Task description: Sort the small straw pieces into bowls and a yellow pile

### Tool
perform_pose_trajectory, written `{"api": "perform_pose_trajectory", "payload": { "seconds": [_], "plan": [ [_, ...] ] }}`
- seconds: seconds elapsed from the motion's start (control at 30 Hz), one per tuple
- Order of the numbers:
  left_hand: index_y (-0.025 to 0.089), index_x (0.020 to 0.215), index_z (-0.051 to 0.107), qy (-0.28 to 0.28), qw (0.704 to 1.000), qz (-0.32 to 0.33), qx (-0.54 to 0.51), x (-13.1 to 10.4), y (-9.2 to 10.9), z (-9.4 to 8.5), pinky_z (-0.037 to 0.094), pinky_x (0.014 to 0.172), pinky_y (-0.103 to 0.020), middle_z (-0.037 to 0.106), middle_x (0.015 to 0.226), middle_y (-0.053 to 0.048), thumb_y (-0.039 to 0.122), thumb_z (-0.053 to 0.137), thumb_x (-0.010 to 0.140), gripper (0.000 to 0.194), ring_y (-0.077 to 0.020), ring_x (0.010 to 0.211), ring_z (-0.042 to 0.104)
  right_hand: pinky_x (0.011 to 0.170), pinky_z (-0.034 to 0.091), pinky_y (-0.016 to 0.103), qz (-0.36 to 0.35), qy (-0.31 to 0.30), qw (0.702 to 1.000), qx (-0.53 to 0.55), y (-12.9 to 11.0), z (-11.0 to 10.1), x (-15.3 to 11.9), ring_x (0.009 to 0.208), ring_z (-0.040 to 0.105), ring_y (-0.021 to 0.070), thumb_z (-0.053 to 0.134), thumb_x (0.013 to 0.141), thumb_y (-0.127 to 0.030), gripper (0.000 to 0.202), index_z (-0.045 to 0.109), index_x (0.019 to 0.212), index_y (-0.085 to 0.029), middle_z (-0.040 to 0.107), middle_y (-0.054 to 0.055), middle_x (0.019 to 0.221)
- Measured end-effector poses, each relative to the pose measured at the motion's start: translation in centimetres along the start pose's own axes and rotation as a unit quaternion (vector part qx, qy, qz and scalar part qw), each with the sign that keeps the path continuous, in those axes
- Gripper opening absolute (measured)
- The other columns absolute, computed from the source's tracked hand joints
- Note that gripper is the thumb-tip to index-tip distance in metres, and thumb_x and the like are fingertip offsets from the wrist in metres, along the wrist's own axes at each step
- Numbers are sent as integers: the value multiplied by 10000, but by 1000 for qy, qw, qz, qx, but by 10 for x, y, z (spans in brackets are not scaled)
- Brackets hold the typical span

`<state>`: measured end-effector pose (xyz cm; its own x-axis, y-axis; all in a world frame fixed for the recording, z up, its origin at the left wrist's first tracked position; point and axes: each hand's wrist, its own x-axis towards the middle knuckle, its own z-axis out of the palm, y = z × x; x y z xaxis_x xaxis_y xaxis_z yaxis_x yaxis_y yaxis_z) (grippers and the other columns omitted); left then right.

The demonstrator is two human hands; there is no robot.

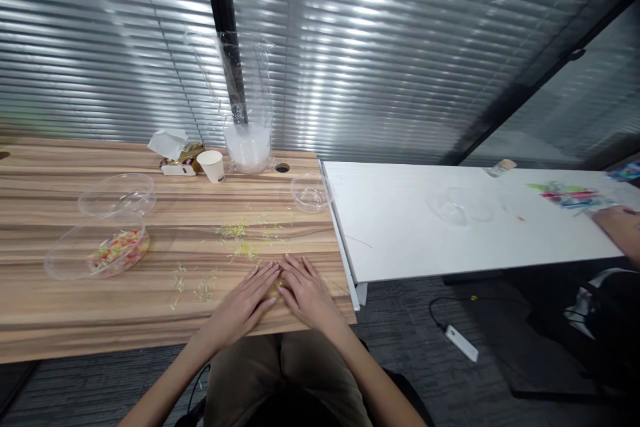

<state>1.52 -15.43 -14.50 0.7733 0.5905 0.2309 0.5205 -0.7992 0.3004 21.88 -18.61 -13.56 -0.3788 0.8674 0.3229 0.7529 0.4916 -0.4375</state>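
Note:
My left hand (pixel 247 300) and my right hand (pixel 307 295) lie nearly flat on the wooden table (pixel 175 333), their fingertips meeting. Between the thumbs and index fingers is a small cluster of yellow bits (pixel 276 288). Beyond my fingers lies a scattered pile of thin yellow and pale green pieces (pixel 237 230). More pale green pieces (pixel 204 289) are spread to the left of my left hand. A clear round container (pixel 311 195) stands at the right edge of the wood. Further left, an open clear container (pixel 120 252) holds red, yellow and green pieces.
A paper cup (pixel 212 167), a tissue pack (pixel 179 159) and a bagged stack of clear containers (pixel 249 147) line the back. An empty clear container (pixel 117 195) is at left. Another person's hand (pixel 617 220) is beside coloured strips (pixel 570 195) on the white table (pixel 390 247).

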Motion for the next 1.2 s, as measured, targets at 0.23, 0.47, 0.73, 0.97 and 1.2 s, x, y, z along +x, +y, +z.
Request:
{"api": "perform_pose_trajectory", "payload": {
  "seconds": [0.23, 0.47, 0.73, 0.97, 1.2],
  "plan": [
    [224, 1510, 115, -4, 1000, -5, 11, -3, 5, -2, 333, 1124, -433, 275, 1524, -68, 329, 399, 993, 599, -218, 1394, 278, 1152, 256, 508, -4, 11, 1000, 19, -1, -4, -2, 1368, 346, 215, 434, 966, -225, 281, 541, 1215, -149, 554, 108, 1323],
    [228, 1507, 139, 11, 1000, -5, 13, -4, 6, -4, 353, 1112, -438, 301, 1514, -65, 333, 402, 992, 588, -220, 1390, 291, 1149, 251, 530, -4, 11, 999, 38, 6, -7, -6, 1366, 349, 221, 433, 960, -207, 226, 568, 1137, -168, 581, 96, 1287],
    [242, 1498, 191, 6, 1000, -23, 6, -3, 7, -6, 356, 1111, -421, 310, 1510, -61, 344, 413, 989, 565, -222, 1379, 313, 1137, 263, 544, 12, 12, 999, 29, 16, -17, -20, 1371, 340, 226, 428, 968, -221, 239, 552, 1165, -167, 566, 112, 1301],
    [244, 1512, 106, 41, 999, -6, 23, -5, 9, -9, 363, 1108, -421, 355, 1491, -57, 290, 399, 995, 596, -213, 1377, 320, 1106, 313, 564, 34, 27, 999, 29, 20, -23, -36, 1362, 355, 254, 427, 971, -210, 261, 518, 1212, -170, 557, 127, 1309],
    [225, 1515, 97, 41, 998, -26, 49, -23, 15, -4, 384, 1093, -408, 343, 1496, -70, 288, 375, 998, 591, -226, 1370, 331, 1126, 319, 522, 42, 12, 998, 51, 4, -23, -41, 1348, 379, 239, 433, 971, -199, 236, 539, 1180, -179, 569, 93, 1300]
  ]
}}
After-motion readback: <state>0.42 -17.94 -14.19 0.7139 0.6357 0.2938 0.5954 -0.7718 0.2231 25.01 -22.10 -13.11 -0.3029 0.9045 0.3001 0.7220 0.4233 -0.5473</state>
